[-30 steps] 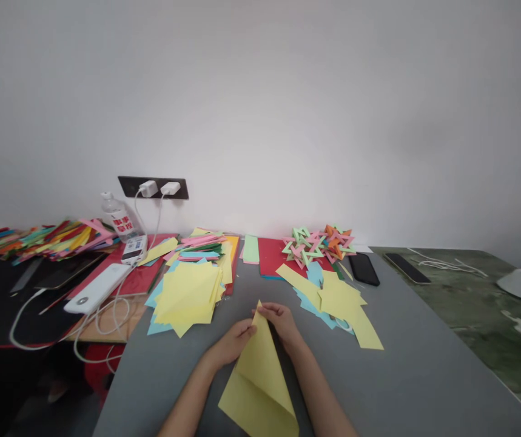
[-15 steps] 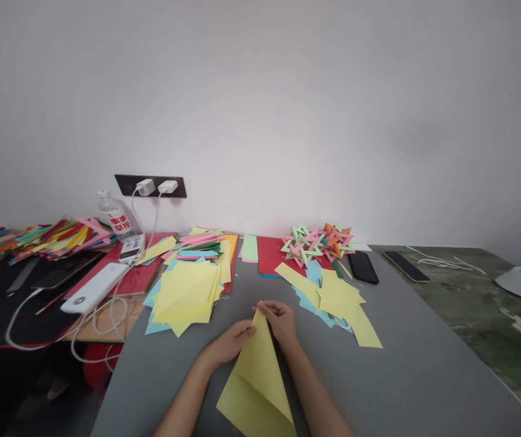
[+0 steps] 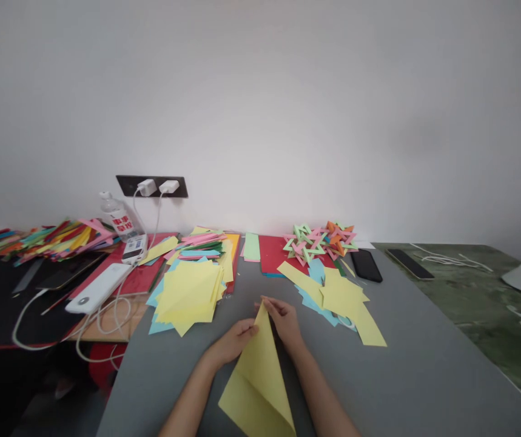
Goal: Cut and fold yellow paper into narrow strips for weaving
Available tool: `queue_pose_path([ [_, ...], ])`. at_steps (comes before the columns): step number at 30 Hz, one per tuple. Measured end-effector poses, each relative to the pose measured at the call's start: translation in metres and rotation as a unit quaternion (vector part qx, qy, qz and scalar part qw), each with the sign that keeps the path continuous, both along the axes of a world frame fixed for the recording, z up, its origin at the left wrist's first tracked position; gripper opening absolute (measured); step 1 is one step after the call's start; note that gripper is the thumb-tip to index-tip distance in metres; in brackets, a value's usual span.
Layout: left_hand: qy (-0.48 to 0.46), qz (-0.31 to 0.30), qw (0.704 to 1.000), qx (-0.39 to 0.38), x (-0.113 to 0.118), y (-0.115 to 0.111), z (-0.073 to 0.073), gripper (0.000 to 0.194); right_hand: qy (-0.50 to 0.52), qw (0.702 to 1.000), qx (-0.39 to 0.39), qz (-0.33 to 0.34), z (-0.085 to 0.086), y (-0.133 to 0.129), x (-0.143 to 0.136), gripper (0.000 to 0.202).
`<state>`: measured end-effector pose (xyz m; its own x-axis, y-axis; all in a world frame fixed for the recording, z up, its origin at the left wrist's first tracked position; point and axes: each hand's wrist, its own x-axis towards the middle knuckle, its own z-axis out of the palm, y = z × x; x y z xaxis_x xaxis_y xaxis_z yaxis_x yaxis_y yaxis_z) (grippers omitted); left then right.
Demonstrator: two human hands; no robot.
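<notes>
A large sheet of yellow paper (image 3: 256,376), folded over into a tapering shape with a narrow tip, is held up between both hands at the near middle of the table. My left hand (image 3: 235,341) grips its left edge a little below the tip, thumb on top. With thumb and forefinger, my right hand (image 3: 284,318) pinches the pointed top of the sheet. The paper's lower end widens toward me and runs out of the bottom of the view; one layer lies loosely over the other.
On the grey table (image 3: 406,382), a stack of yellow and blue paper (image 3: 187,297) lies left. Yellow cut pieces (image 3: 342,291) partly cover scissors (image 3: 346,321) at right. Behind are folded paper stars (image 3: 305,243) and a black phone (image 3: 366,266). Left stand a bottle (image 3: 121,220) and a power bank (image 3: 97,288) with cables.
The right hand has shifted slightly upward at the paper's tip, still pinching it. The left hand keeps its hold. The whole view has moved a little.
</notes>
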<state>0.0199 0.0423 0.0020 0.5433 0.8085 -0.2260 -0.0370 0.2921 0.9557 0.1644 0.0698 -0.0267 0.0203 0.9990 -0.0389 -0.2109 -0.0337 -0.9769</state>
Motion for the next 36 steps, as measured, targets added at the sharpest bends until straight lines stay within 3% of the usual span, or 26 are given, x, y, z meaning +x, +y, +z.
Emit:
queue_pose_path([
  [5, -0.003, 0.041, 0.999, 0.007, 0.002, 0.0, 0.001, 0.031, -0.053, 0.997, -0.018, 0.055, -0.004, 0.001, 0.006, 0.034],
  [13, 0.025, 0.059, 0.998, 0.018, 0.007, 0.001, -0.001, 0.039, 0.017, 0.999, -0.046, -0.019, -0.005, 0.004, 0.015, 0.032],
  [20, 0.076, 0.118, 0.987, 0.072, 0.014, 0.004, -0.009, 0.037, -0.016, 0.996, -0.066, 0.055, -0.007, 0.004, 0.024, 0.033],
  [25, 0.11, 0.128, 0.98, 0.108, 0.015, 0.005, -0.015, 0.04, 0.019, 0.997, -0.07, -0.001, -0.009, 0.005, 0.026, 0.036],
  [30, 0.108, 0.098, 0.987, 0.074, 0.014, 0.003, -0.014, 0.039, 0.043, 0.992, -0.077, -0.093, -0.009, 0.01, 0.033, 0.04],
  [36, 0.104, 0.118, 0.986, 0.056, 0.016, 0.002, -0.013, 0.04, 0.048, 0.993, -0.07, -0.08, -0.012, 0.011, 0.038, 0.035],
])
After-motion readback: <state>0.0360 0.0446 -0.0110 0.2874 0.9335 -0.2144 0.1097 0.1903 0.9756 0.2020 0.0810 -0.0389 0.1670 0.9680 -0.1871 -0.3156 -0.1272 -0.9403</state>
